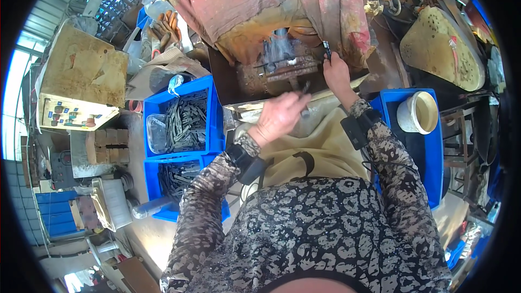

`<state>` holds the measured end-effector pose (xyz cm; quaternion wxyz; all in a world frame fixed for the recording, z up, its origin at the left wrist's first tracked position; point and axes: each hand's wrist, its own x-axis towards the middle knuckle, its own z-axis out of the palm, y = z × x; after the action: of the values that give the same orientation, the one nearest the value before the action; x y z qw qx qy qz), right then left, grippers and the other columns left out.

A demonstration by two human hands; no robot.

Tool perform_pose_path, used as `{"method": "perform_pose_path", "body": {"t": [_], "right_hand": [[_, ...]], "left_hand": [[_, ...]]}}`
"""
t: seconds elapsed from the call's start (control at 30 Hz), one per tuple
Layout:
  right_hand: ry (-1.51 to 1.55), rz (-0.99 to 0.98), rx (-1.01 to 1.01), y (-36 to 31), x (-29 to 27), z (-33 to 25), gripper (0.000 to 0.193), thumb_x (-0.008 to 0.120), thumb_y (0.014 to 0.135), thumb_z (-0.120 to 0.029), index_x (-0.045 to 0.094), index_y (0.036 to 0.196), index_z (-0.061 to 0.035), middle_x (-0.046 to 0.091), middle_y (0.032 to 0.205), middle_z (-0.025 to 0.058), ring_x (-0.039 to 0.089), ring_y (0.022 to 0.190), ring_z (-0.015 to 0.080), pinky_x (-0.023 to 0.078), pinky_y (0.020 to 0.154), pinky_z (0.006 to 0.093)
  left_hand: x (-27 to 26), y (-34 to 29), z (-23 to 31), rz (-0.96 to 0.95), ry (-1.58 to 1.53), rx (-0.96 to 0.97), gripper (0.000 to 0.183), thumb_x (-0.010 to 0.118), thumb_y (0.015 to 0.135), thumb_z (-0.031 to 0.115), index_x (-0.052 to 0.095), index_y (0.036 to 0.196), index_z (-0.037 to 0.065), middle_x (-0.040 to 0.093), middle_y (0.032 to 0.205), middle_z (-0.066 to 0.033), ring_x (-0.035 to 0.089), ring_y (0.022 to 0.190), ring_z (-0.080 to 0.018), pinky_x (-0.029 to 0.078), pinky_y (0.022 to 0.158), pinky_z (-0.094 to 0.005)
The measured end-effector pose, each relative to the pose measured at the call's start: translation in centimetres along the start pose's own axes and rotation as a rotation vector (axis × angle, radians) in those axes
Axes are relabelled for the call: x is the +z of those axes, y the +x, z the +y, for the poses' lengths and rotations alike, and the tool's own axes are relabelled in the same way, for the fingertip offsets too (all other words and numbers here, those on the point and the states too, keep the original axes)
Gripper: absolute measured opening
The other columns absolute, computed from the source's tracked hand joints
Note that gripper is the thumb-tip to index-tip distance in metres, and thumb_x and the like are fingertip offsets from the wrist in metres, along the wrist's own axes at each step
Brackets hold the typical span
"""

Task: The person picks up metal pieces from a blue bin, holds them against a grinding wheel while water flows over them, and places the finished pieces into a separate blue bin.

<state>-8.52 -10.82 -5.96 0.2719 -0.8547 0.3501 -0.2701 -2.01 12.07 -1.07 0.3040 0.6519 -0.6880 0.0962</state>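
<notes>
Right hand [337, 73] gripping a slim dark piece [327, 51] at the trough [232, 88].
From my end, I see that piece standing nearly upright above the trough's right part, its shiny tip pointing away from the wearer, just in front of the stained red cloth [239, 0]. My view of the left hand [278, 116] is blurred: its fingers bend inward at the near rim, a small dark bit shows beside them, and I cannot tell whether it is grasped. Between the hands and the cloth I make out a metal bar fixture [293, 69]. To the left, two blue bins [217, 125] hold many narrow dark pieces [187, 119]; to the right, a white bucket [408, 115] sits in another blue bin [435, 171].
</notes>
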Motion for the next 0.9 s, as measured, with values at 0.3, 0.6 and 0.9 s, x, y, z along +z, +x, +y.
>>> {"method": "perform_pose_path", "body": {"t": [0.3, 0.6, 0.9], "right_hand": [[0.006, 0.022, -0.012, -0.5, -0.2, -0.4, 0.017, 0.055, 0.088, -0.015, 0.056, 0.098, -0.0013, 0.064, 0.087, 0.0249, 0.062, 0.085, 0.0427, 0.048, 0.076, 0.0511], [0.425, -0.211, 0.218, 0.0, -0.4, 0.0, 0.014, 0.054, 0.092, -0.013, 0.056, 0.102, -0.0041, 0.058, 0.072, 0.0067, 0.056, 0.055, 0.0168, 0.049, 0.05, 0.0335], [0.809, -0.27, 0.272, 0.0, -1.2, -0.7, 0.02, 0.057, 0.092, -0.006, 0.055, 0.112, -0.0043, 0.056, 0.075, 0.0003, 0.05, 0.052, 0.0067, 0.046, 0.045, 0.0233]], "left_hand": [[-3.5, 12.0, -9.3, 0.339, -0.131, -0.521, 0.03, 0.073, 0.072, 0.011, 0.062, 0.099, 0.004, 0.062, 0.094, -0.0163, 0.061, 0.089, -0.0354, 0.049, 0.078, -0.0404], [-4.3, 16.1, -16.1, 0.236, -0.39, -0.717, 0.023, 0.073, 0.078, 0.01, 0.063, 0.096, -0.001, 0.067, 0.074, -0.0081, 0.062, 0.059, -0.0143, 0.05, 0.058, -0.0296], [-2.5, 17.1, -19.3, 0.32, -0.365, -0.767, 0.027, 0.074, 0.078, 0.011, 0.066, 0.102, -0.001, 0.067, 0.073, -0.0069, 0.062, 0.057, -0.0125, 0.05, 0.055, -0.0272]]}}
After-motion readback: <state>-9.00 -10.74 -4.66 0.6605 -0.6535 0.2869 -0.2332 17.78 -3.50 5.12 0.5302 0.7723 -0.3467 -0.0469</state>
